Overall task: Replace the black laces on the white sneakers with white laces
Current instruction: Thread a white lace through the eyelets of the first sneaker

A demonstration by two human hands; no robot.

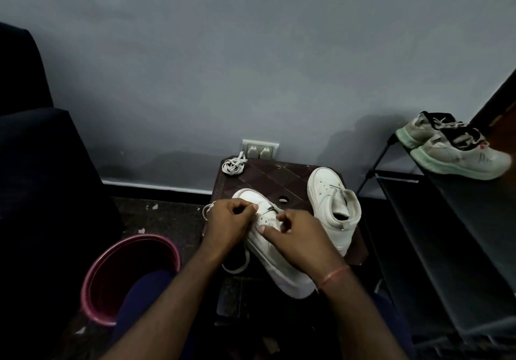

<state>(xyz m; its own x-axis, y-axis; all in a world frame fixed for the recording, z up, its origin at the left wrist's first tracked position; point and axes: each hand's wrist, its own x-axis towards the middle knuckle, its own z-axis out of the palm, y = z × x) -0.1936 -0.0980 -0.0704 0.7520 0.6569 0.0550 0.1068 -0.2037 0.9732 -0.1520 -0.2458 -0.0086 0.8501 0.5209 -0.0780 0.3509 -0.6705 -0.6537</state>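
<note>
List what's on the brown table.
A near sneaker, a second sneaker, a bundled white lace at the far corner. The left hand and right hand cover the near one's lacing.

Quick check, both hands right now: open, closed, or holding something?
Left hand: fingers curled, pinching the white lace by the near white sneaker.
Right hand: fingers curled at that sneaker's eyelets; what they pinch cannot be told.

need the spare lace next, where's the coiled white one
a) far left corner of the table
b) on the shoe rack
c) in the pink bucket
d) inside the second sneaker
a: the coiled white lace lies on the far left corner of the table, just below the wall socket.
</note>
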